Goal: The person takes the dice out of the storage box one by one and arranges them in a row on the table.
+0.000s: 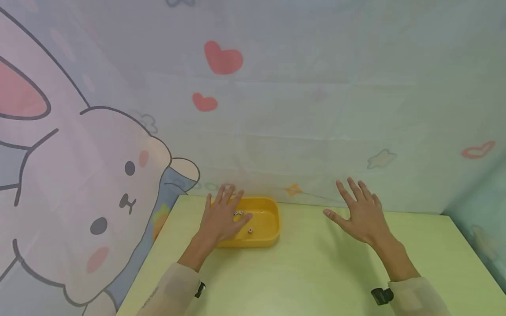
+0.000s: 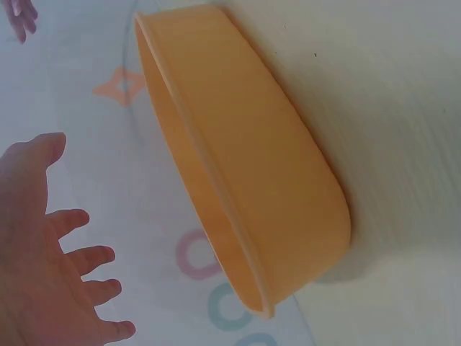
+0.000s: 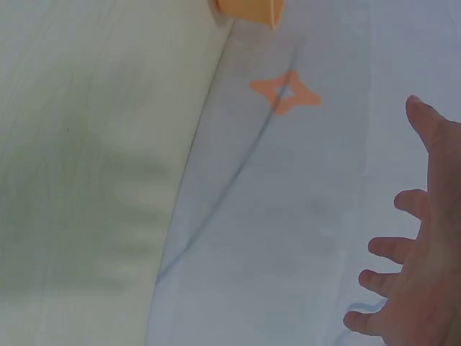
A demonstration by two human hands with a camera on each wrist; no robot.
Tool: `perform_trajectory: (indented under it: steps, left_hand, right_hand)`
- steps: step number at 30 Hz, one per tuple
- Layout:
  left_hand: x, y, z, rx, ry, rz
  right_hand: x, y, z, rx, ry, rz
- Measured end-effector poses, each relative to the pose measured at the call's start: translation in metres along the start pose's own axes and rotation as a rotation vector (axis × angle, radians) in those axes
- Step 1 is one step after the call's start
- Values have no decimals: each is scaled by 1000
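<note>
A yellow rectangular tray (image 1: 269, 240) sits at the back of the table with several small white dice (image 1: 250, 231) in it. Spread fingers and thumb mark my left hand (image 1: 222, 219), which hovers over the tray's left part and hides some of it in the head view. From the left wrist, the tray's outer side (image 2: 266, 144) shows beyond the hand (image 2: 50, 252), with a gap between them. My right hand (image 1: 364, 217) is held in the air to the right of the tray, fingers spread and holding nothing; its shadow falls on the table.
The pale green table (image 1: 300, 272) runs back to a cloth backdrop (image 1: 284, 114) printed with a rabbit, hearts and stars. Another stretch of cloth (image 1: 480, 210) hangs along the right side. Dark wrist devices (image 1: 381, 296) sit at both cuffs.
</note>
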State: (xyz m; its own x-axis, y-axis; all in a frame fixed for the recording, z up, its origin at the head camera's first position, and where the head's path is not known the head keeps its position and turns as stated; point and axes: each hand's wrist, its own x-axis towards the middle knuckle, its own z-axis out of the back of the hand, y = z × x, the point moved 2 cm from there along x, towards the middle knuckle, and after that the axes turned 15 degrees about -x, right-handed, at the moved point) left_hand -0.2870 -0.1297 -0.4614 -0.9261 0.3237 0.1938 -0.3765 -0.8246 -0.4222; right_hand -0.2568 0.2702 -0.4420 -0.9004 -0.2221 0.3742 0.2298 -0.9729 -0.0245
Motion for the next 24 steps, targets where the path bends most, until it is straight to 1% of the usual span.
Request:
perform_trajectory:
  steps: [2,4,7,10,12,15,18,20,21,22,24]
  left_hand:
    - [-2,4,1,-28,-24,9]
    - [-4,13,2,-53,-48,23]
    - [-9,33,4,-76,-77,56]
    - [-13,55,3,-130,-113,97]
    - [-16,67,1,-222,-129,146]
    - [-21,84,-7,-400,-143,231]
    - [-25,95,-18,-589,-157,316]
    - [-28,102,-25,-679,-155,369]
    - [-30,104,-28,-718,-153,397]
    - [-31,107,-31,-744,-152,420]
    - [-34,110,-34,-788,-134,458]
  right_hand:
    - [1,2,-4,49,-13,0]
    - [2,8,-11,143,0,-8]
    - [3,23,-27,328,44,-36]
    - [5,42,-49,496,101,-79]
    - [10,58,-65,589,145,-111]
    - [18,82,-88,748,227,-190]
    - [25,102,-107,939,303,-282]
    - [28,115,-117,1050,343,-342]
    - [29,120,-119,1093,353,-356]
    - [30,125,-122,1114,357,-372]
    - [31,133,-126,1128,361,-390]
